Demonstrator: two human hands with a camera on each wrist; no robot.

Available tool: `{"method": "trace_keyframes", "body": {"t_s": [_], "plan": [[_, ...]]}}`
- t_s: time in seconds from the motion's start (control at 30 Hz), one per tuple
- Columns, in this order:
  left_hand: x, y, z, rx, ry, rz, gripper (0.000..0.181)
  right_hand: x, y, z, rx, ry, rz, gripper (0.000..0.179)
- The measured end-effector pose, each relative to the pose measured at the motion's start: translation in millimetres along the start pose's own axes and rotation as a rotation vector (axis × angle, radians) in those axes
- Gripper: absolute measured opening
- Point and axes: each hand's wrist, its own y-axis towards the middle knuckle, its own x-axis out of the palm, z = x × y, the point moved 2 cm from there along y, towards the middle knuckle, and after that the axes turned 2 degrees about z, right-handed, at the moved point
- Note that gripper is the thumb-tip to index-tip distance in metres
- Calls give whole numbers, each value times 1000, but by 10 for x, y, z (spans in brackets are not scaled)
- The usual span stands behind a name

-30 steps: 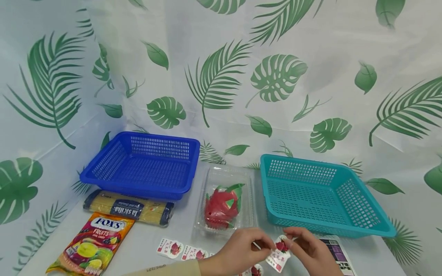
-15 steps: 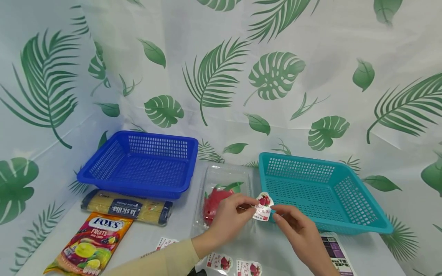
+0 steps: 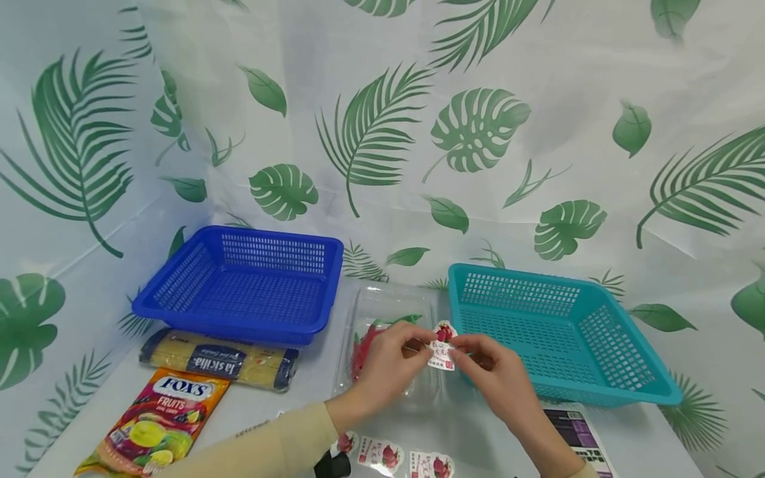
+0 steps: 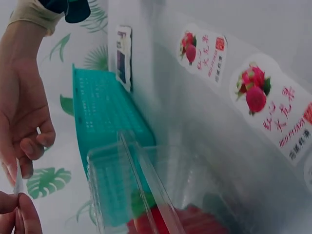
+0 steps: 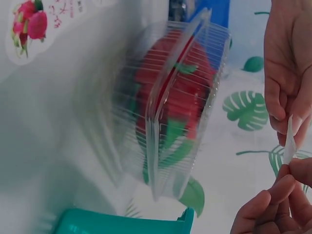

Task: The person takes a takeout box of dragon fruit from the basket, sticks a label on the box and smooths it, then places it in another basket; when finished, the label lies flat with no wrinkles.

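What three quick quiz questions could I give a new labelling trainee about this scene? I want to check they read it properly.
1. True or false: both hands pinch the dragon fruit sticker.
2. Which holds the dragon fruit? A the blue basket; B the clear clamshell box; C the teal basket.
3. Fill in: the spaghetti pack lies in front of the ____ basket.

Key: 1 true: the left hand and the right hand hold it between their fingers, above the box. 2 B. 3 blue.
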Motion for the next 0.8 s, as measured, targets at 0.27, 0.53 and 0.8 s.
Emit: {"method": "trace_keyframes", "body": {"t_s": [0.27,0.53,0.8], "plan": [[-121,118,-93,-45,125,-45,18,82,167,-48,-57,4,-47,18],[-227,236,-175,-102,157,-78,18,218,339,-60,-50,8,-125,18],[-314,292,-273,-99,213,-104,19,369,468,-67,-38,-8,-182,15]]}}
